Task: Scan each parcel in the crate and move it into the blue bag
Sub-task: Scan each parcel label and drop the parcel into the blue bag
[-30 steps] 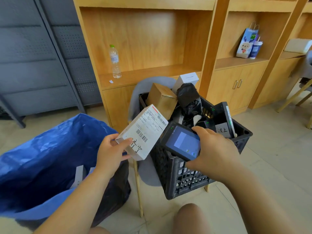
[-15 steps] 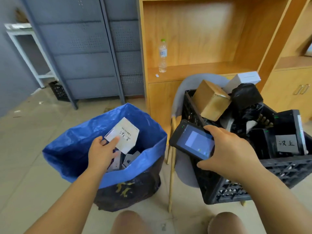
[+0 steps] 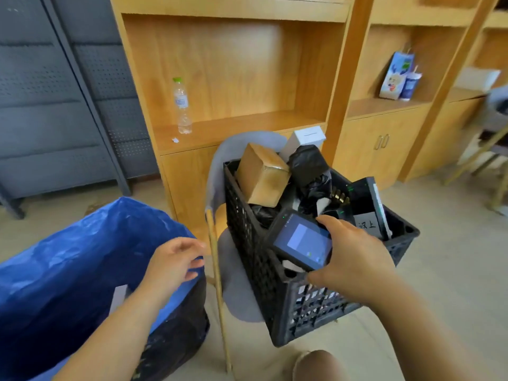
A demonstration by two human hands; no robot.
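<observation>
A black plastic crate [image 3: 255,243] sits on a grey chair [image 3: 236,284] and holds several parcels: a brown cardboard box [image 3: 261,177], a white box [image 3: 305,138], a black-wrapped parcel [image 3: 308,163] and a black box with a white label [image 3: 365,207]. My right hand [image 3: 354,259] grips a dark handheld scanner [image 3: 301,240] over the crate's near edge, its screen lit. The blue bag [image 3: 68,257] stands open on the floor at the left. My left hand [image 3: 173,265] hovers empty over the bag's right rim, fingers apart. A white parcel [image 3: 118,295] shows inside the bag.
A wooden shelf unit [image 3: 233,64] stands behind the crate with a water bottle [image 3: 182,105] on it. A paper gift bag [image 3: 395,75] sits on the right shelf. Grey metal cabinets [image 3: 55,92] line the left wall. My knee [image 3: 316,364] is below the crate.
My left hand has let go of the white labelled parcel into the blue bag and now moves back toward the crate, empty. The scanner stays in my right hand.
</observation>
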